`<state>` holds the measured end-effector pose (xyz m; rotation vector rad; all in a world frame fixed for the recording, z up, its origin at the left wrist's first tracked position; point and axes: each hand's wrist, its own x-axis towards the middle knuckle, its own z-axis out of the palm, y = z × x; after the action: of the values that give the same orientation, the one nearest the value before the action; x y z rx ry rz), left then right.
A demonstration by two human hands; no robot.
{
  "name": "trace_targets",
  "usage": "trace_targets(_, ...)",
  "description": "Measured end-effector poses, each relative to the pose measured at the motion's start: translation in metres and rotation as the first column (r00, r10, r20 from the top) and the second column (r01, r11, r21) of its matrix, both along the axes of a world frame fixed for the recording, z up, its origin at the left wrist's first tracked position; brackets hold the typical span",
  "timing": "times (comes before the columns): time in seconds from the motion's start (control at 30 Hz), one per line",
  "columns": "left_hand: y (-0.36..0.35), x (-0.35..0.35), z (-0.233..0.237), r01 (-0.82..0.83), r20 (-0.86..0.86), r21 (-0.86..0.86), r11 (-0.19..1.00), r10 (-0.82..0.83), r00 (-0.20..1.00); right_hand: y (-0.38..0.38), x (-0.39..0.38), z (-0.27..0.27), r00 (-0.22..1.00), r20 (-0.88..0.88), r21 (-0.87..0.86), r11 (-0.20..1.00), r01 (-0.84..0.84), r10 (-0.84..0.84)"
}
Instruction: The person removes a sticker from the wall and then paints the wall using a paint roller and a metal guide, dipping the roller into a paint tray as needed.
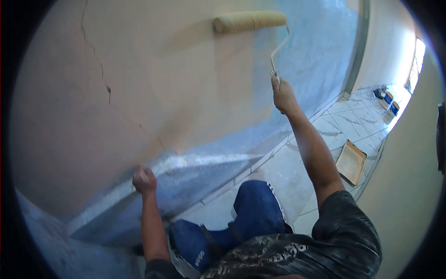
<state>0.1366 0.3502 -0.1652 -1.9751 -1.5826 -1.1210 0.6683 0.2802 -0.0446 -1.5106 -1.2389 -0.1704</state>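
My right hand point(284, 96) is wrapped round the handle of a paint roller point(251, 21) and holds it up at the wall point(153, 69). The roller's cream sleeve lies sideways near the top of the view, and its bent wire frame point(279, 46) runs down to my grip. Beneath the sleeve, a cream band overlaps the blue paint on the right. Low on the left, my left hand point(144, 179) is closed in a fist beside the whitish ledge point(186, 161) of the wall. Nothing shows in its fingers.
A crack point(101, 67) runs down the wall's left part. On the tiled floor point(357, 121) at right lies a paint tray point(351, 162). Farther back stand paint buckets point(394, 108) beside a dark bundle point(380, 93). A pale wall point(404, 186) rises on the right.
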Motion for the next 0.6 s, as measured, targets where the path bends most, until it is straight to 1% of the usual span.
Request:
trace_targets(0.03, -0.002, 0.002, 0.002, -0.016, -0.016, -0.02, 1.0, 0.016, 1.0, -0.004, -0.009, -0.024, 0.997, -0.071, -0.015, 1.0, 0.002, -0.003)
trace_targets(0.07, -0.003, 0.002, 0.002, -0.035, -0.031, -0.04, 0.999, 0.034, 0.999, -0.007, -0.015, -0.047, 0.997, -0.065, -0.052, 0.998, -0.032, 0.028)
trace_targets(0.13, 0.001, -0.001, -0.001, -0.023, -0.049, -0.007, 1.0, 0.023, 0.999, -0.015, -0.024, -0.09, 0.987, -0.157, -0.239, 0.971, -0.013, -0.026)
trace_targets(0.17, 0.002, 0.0, -0.002, -0.01, -0.028, 0.01, 1.0, 0.011, 1.0, -0.016, -0.028, -0.113, 0.989, -0.148, -0.259, 0.965, -0.034, -0.005)
trace_targets(0.2, 0.003, 0.0, -0.002, 0.007, -0.009, 0.034, 0.999, -0.007, 1.0, -0.018, -0.032, -0.137, 0.99, -0.139, -0.306, 0.952, -0.024, -0.02)
trace_targets(0.23, 0.007, -0.002, -0.009, -0.006, -0.001, 0.02, 1.0, 0.006, 1.0, -0.021, -0.036, -0.159, 0.991, -0.129, -0.349, 0.937, -0.009, -0.038)
trace_targets(0.27, 0.013, -0.006, -0.016, 0.006, 0.001, 0.074, 0.997, -0.006, 1.0, -0.025, -0.043, -0.175, 0.992, -0.12, -0.357, 0.934, -0.016, -0.029)
trace_targets(0.3, 0.018, -0.008, -0.02, 0.017, 0.001, 0.132, 0.991, -0.018, 1.0, -0.028, -0.051, -0.19, 0.991, -0.131, -0.325, 0.946, -0.015, -0.03)
trace_targets(0.33, 0.019, -0.008, -0.02, 0.008, 0.005, 0.129, 0.992, -0.009, 1.0, -0.03, -0.057, -0.208, 0.989, -0.146, -0.293, 0.956, -0.013, -0.031)
trace_targets(0.4, 0.016, -0.004, -0.016, 0.074, 0.061, 0.213, 0.974, -0.089, 0.994, -0.034, -0.059, -0.24, 0.986, -0.164, -0.321, 0.947, -0.02, -0.035)
trace_targets(0.43, 0.016, -0.003, -0.016, 0.08, 0.042, 0.138, 0.987, -0.087, 0.995, -0.038, -0.059, -0.259, 0.982, -0.185, -0.358, 0.933, -0.024, -0.045)
trace_targets(0.47, 0.016, -0.005, -0.015, 0.072, 0.021, 0.057, 0.996, -0.073, 0.997, -0.044, -0.059, -0.274, 0.979, -0.203, -0.338, 0.94, -0.056, -0.015)
trace_targets(0.5, 0.015, -0.005, -0.014, 0.075, 0.005, 0.061, 0.995, -0.075, 0.997, -0.052, -0.062, -0.279, 0.955, -0.295, -0.341, 0.935, -0.098, -0.008)
trace_targets(0.53, 0.015, -0.004, -0.014, 0.075, -0.008, 0.065, 0.995, -0.075, 0.997, -0.058, -0.064, -0.288, 0.98, -0.201, -0.306, 0.95, -0.058, -0.005)
trace_targets(0.57, 0.016, -0.003, -0.014, 0.07, -0.011, 0.064, 0.995, -0.069, 0.998, -0.066, -0.07, -0.284, 0.965, -0.26, -0.385, 0.92, -0.071, -0.034)
trace_targets(0.6, 0.016, -0.003, -0.016, 0.071, -0.011, 0.062, 0.996, -0.071, 0.997, -0.07, -0.071, -0.292, 0.984, -0.174, -0.369, 0.929, -0.018, -0.05)
